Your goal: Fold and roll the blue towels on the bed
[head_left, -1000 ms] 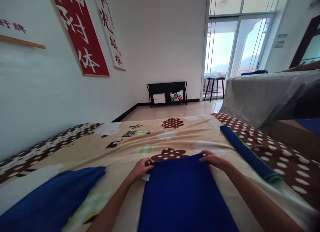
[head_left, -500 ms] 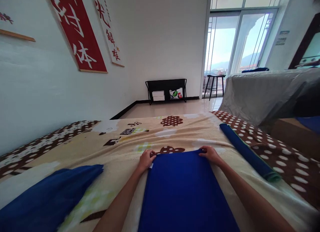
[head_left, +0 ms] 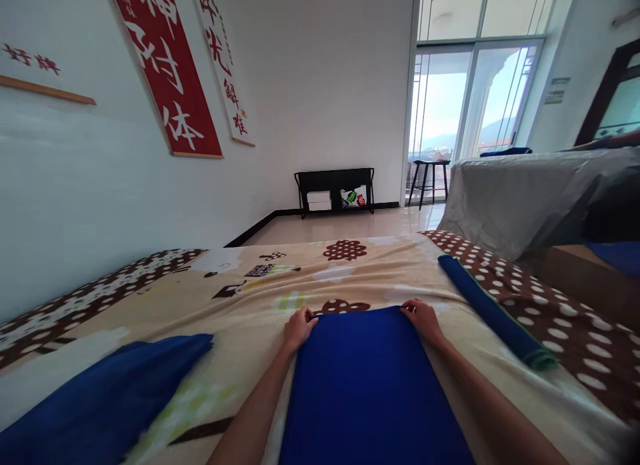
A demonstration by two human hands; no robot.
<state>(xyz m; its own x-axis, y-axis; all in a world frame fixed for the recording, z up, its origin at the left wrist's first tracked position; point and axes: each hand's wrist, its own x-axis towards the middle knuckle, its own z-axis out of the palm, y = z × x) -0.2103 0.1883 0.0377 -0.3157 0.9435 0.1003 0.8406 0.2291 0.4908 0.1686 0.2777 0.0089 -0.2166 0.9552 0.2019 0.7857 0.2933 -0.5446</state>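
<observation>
A bright blue cloth [head_left: 373, 391] lies flat in front of me, its near end cut off by the bottom of the view. My left hand [head_left: 300, 327] pinches its far left corner between thumb and fingers. At the far right corner, my right hand [head_left: 421, 317] grips the edge the same way, so the far edge runs nearly straight between them. To the left rests a darker blue cloth [head_left: 115, 391], loosely heaped. On the right lies a long rolled blue cloth [head_left: 493, 311] with a green edge.
Everything lies on a cream and brown patterned blanket [head_left: 250, 311]. Further right are a plastic-covered piece of furniture [head_left: 525, 191], a cardboard box [head_left: 570, 271] and part of another person's arm [head_left: 613, 141]. A black rack [head_left: 334, 185] and a stool [head_left: 431, 175] stand at the back.
The camera has tipped up slightly, so the room sits lower in view. Both hands keep hold of the blue cloth's far corners; a small white tag by the left hand is no longer visible.
</observation>
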